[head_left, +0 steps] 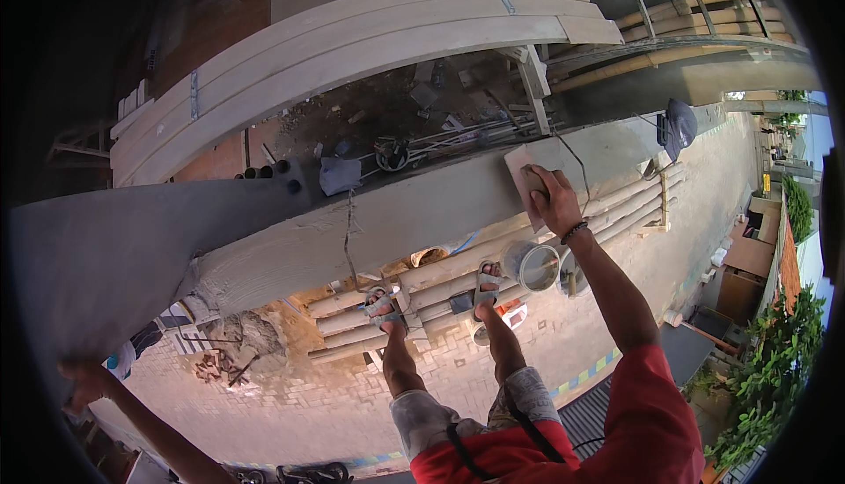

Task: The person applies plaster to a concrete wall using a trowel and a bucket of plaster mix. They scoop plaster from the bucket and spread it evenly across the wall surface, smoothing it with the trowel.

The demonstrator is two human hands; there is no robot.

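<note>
My right hand [556, 206] is closed on the handle of a plastering trowel [523, 187] with a flat, pale rectangular blade. The blade lies against the grey plastered beam [422, 201] that runs across in front of me. At the dim left rim, my left hand [86, 384] rests against the edge of a grey plastered column [114, 264], its thumb and fingers apart; the fingertips are hard to make out. My sandalled feet stand on bamboo poles [440, 292] below the beam. Thin wires [349, 229] stick out over the beam's face.
Two buckets [538, 266] stand beside the poles near my right foot. A dark plastic bag [678, 128] sits at the beam's right end. Beyond it are long pale boards [352, 40] and a rubble-strewn floor. Far below lie a sand heap [255, 339], broken bricks [217, 367] and paving.
</note>
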